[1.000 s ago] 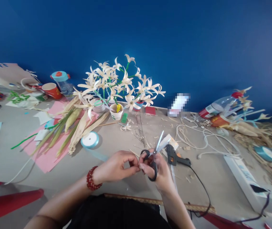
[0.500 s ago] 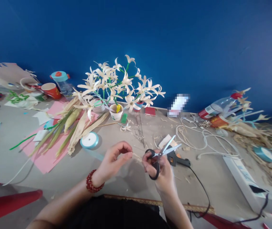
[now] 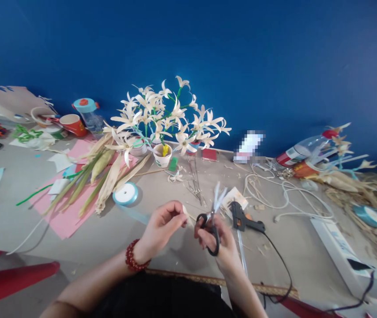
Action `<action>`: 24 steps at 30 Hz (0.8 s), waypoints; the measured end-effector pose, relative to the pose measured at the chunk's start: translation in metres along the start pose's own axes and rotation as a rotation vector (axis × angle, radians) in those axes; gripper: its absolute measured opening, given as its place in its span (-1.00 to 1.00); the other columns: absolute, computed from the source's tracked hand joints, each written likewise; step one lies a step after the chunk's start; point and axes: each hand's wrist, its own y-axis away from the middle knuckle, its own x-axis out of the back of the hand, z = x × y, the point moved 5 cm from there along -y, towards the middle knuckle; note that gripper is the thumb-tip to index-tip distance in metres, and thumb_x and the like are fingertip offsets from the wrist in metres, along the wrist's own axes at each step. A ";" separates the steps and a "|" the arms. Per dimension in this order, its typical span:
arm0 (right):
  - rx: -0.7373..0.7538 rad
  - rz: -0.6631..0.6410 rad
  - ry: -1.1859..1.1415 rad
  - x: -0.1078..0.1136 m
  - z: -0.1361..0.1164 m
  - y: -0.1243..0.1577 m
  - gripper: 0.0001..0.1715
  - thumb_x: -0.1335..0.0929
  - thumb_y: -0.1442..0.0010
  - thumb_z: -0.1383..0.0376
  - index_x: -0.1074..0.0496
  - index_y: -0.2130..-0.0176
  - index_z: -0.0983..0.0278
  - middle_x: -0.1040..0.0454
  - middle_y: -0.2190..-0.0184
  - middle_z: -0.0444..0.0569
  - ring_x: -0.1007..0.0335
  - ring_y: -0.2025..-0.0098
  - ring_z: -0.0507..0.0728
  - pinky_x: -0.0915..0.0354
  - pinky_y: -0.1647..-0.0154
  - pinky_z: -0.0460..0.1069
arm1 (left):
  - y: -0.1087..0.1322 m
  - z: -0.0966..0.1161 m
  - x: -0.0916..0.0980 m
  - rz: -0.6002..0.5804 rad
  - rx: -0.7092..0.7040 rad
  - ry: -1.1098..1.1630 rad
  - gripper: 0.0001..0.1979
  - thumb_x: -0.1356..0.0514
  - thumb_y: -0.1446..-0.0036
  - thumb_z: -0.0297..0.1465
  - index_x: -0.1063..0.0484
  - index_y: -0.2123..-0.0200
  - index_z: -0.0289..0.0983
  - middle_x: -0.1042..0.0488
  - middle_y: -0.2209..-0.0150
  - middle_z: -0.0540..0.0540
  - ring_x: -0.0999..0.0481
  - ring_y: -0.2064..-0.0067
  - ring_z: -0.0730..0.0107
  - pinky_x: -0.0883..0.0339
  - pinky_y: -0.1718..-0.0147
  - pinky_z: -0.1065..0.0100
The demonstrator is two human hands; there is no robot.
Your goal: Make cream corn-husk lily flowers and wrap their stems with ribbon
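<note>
My left hand [image 3: 167, 227], with a red bead bracelet on its wrist, pinches a small pale strip [image 3: 185, 210] between thumb and fingertips. Close by on the right, my right hand [image 3: 216, 240] holds black-handled scissors [image 3: 213, 221], whose slightly parted blades point up and away from me. A thin pale piece shows between the two hands; which fingers touch it is hard to tell. Beyond them, white flowers [image 3: 157, 115] on green stems stand in small cups [image 3: 162, 157]. A roll of light blue ribbon [image 3: 125, 194] lies left of my left hand.
A black glue gun [image 3: 243, 218] with a cable lies right of my right hand. Corn husks [image 3: 109, 181] rest on pink paper [image 3: 63, 221] at left. A white power strip [image 3: 336, 254], white cord [image 3: 286, 194], and plastic bottle [image 3: 299, 150] are at right.
The scissors have turned from pointing right to pointing upward, uncovering more of the glue gun. My left hand has shifted slightly right, and the pale strip at its fingertips shows more clearly.
</note>
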 end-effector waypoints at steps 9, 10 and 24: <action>-0.045 -0.284 0.239 0.001 0.014 0.009 -0.33 -0.36 -0.03 -0.29 -0.25 0.40 0.25 -0.29 0.54 -0.16 -0.22 0.51 0.03 -0.13 0.49 -0.08 | -0.003 0.004 0.001 -0.065 -0.046 -0.107 -0.82 -0.16 -0.24 -0.37 -0.31 0.41 -0.29 -0.35 0.39 -0.01 -0.32 0.33 0.45 -0.21 0.28 0.41; -0.046 -0.289 0.247 0.001 0.015 0.009 -0.33 -0.36 -0.02 -0.29 -0.24 0.41 0.24 -0.27 0.56 -0.17 -0.20 0.52 0.03 -0.12 0.49 -0.08 | -0.004 0.006 0.001 -0.069 -0.054 -0.152 -0.82 -0.16 -0.24 -0.37 -0.31 0.41 -0.29 -0.34 0.40 0.00 -0.32 0.33 0.45 -0.20 0.29 0.42; -0.127 -0.283 0.224 -0.001 0.018 0.007 -0.32 -0.42 0.05 -0.26 -0.14 0.47 0.21 -0.17 0.59 -0.22 -0.12 0.58 -0.01 -0.08 0.56 -0.11 | -0.005 0.028 0.003 -0.098 -0.187 -0.503 -0.86 -0.15 -0.17 -0.51 -0.32 0.46 -0.30 -0.37 0.45 0.02 -0.34 0.37 0.47 -0.19 0.31 0.45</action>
